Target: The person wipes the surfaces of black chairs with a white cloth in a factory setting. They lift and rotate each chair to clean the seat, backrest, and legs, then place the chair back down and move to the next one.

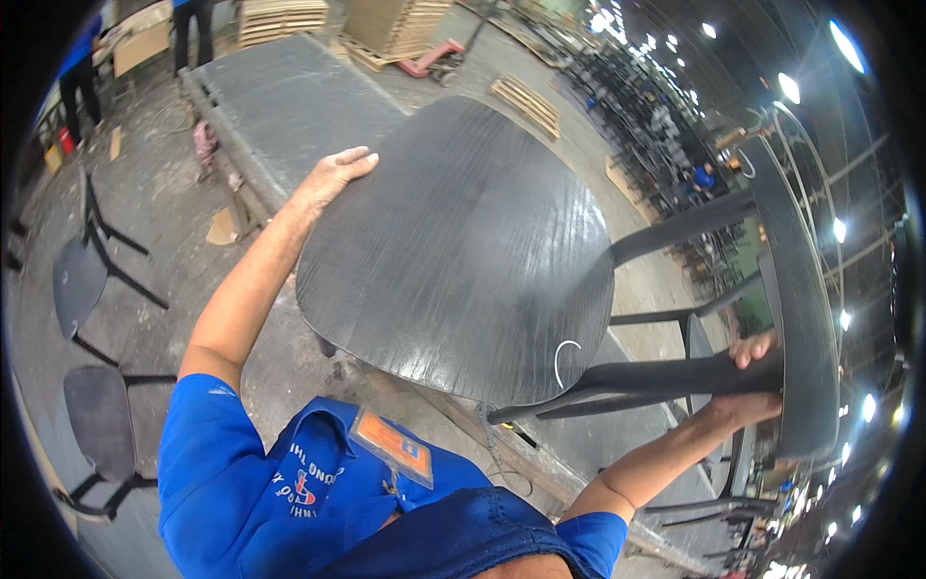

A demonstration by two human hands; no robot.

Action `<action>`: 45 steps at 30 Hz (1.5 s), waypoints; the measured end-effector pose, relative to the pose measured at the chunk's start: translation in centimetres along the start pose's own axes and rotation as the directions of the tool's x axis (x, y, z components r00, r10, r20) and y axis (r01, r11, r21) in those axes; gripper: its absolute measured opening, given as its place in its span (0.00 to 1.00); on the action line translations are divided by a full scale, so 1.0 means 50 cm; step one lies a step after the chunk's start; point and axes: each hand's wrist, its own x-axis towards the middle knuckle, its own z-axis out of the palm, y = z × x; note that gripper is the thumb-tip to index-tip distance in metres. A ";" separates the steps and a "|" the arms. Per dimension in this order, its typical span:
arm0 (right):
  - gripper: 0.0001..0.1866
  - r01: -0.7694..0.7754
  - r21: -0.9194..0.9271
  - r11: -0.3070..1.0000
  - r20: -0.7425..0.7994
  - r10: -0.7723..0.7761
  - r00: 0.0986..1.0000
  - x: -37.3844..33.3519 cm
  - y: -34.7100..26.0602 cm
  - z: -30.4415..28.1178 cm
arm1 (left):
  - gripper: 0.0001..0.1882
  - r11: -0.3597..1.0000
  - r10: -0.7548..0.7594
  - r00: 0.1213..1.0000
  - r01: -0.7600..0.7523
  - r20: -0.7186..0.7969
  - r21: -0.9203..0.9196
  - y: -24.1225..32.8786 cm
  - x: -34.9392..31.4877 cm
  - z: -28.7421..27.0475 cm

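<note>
A black wooden chair [453, 261] with visible grain fills the middle, tilted so its broad seat faces me. My left hand [345, 172] grips the seat's far left edge, with some of its fingers hidden behind the rim. On the right, my right hand [745, 388] is wrapped round a back post, close under the curved backrest [805, 309]. A thin white curved strip [559, 365] shows on the seat near that post. Another small white loop [746, 162] is at the backrest's upper end.
Beneath the chair runs a long grey worktable [299, 106]. Two black chairs [101, 420] stand on the floor at left. Stacked pallets [280, 21] and a red pallet jack [429, 58] are at the back. People in blue are in the distance; many dark chair parts fill the far right.
</note>
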 end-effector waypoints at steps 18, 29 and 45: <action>0.24 0.110 0.052 0.993 0.840 -0.103 0.533 -0.266 -0.237 0.117 | 0.46 0.477 -0.459 0.861 0.031 -0.219 -0.878 -0.447 -0.643 -0.100; 0.22 0.069 0.276 0.959 0.916 -0.284 0.284 -0.443 -0.430 0.181 | 0.38 0.528 -0.507 0.710 -0.192 -0.488 -0.827 -0.403 -1.015 -0.139; 0.23 -0.322 0.400 0.858 0.917 -0.378 0.130 -0.834 -0.432 0.453 | 0.40 0.721 -0.587 0.105 -0.382 -0.802 -0.578 -0.475 -1.688 -0.440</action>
